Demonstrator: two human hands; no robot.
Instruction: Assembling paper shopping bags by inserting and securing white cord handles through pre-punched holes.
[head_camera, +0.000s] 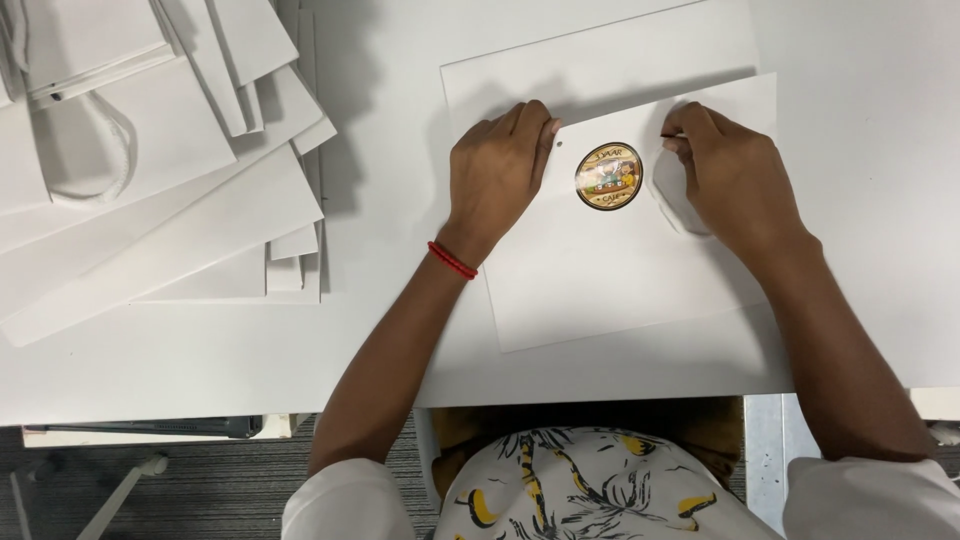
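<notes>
A flat white paper bag (600, 270) lies on the white table (200, 370) in front of me, tilted a little, with a round brown and yellow sticker (608, 176) near its upper middle. My left hand (495, 175) presses flat on the bag's upper left corner, a red thread band on its wrist. Just right of the sticker, my right hand (735, 180) rests on the bag with thumb and forefinger pinched on something small and thin; what it is I cannot make out. A second white sheet or bag (600, 60) lies underneath, sticking out at the top.
A fanned stack of flat white paper bags (190, 190) covers the table's left side, one with a white cord handle (105, 150). The table's front edge runs near my body, with grey carpet (200, 485) below.
</notes>
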